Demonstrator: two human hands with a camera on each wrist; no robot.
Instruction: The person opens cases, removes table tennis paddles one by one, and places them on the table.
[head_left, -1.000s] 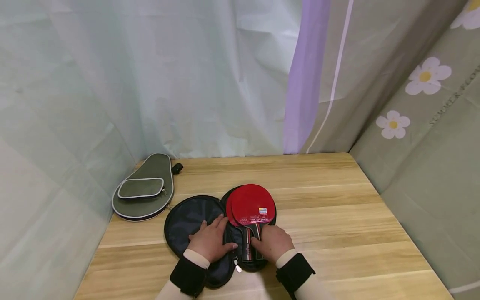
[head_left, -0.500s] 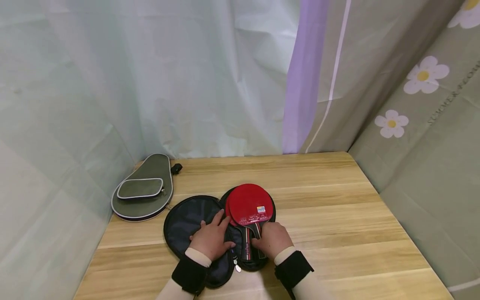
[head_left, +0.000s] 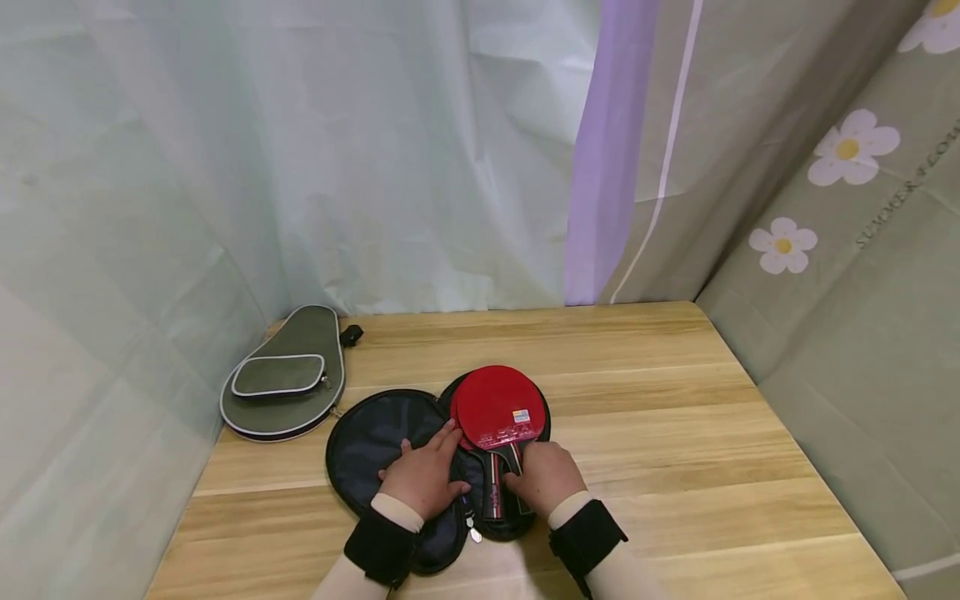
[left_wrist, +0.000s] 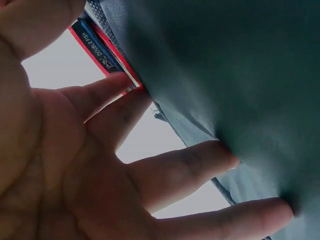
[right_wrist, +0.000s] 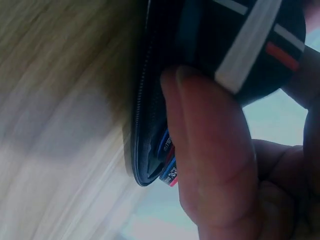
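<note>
A black zip case [head_left: 367, 437] lies spread open on the table, its lid folded to the left. Two red table tennis paddles overlap in its right half. The upper paddle [head_left: 498, 404] has its handle in my right hand [head_left: 551, 479]; thumb and fingers curl round that handle [right_wrist: 250, 45]. Beside it lies the lower paddle's handle [head_left: 492, 492], mostly uncovered, while its blade is largely hidden. My left hand [head_left: 422, 479] rests on the lid with fingers spread. In the left wrist view, its fingertips [left_wrist: 225, 157] touch the dark lining, two of them near a paddle's edge [left_wrist: 102, 52].
A grey-green paddle case [head_left: 322, 342] with a front pocket and black strap lies at the back left. Metal zip pulls [head_left: 475, 534] hang at the open case's front. Curtains [head_left: 420, 167] close off the table's back and sides.
The upper paddle has shifted slightly left over the lower one, with my right hand on its handle. My left fingers spread a little, then drew closer together again.
</note>
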